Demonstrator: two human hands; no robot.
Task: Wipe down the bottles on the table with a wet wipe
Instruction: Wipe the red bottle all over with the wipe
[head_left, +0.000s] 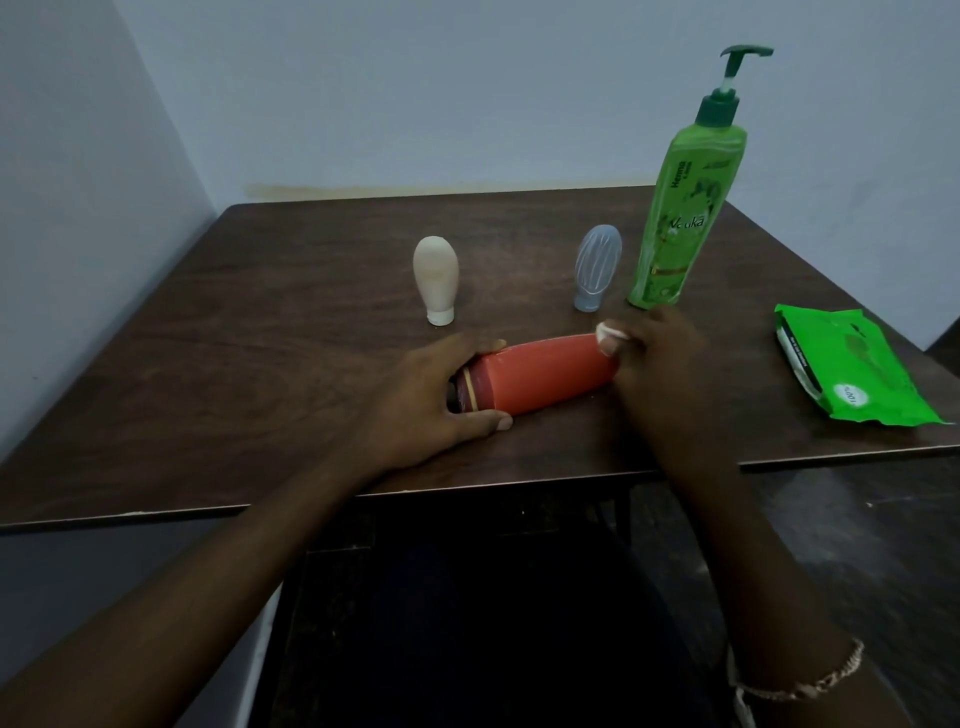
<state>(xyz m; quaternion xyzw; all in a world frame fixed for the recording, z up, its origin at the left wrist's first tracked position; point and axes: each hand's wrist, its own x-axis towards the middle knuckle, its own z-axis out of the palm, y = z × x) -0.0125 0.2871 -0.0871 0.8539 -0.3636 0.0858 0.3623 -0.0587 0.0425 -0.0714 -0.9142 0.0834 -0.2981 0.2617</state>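
Observation:
An orange-red bottle (545, 376) lies on its side on the dark wooden table (260, 364), cap end to the left. My left hand (431, 395) grips its cap end. My right hand (660, 364) presses a bunched white wet wipe (610, 332) against the bottle's right end. Behind stand a cream squeeze bottle (436, 278) and a translucent blue-grey squeeze bottle (597, 267), both cap down. A tall green pump bottle (680, 208) stands just beyond my right hand.
A green pack of wet wipes (852, 369) lies flat near the table's right edge. The table's front edge runs just below my forearms. Pale walls close in behind and to the left.

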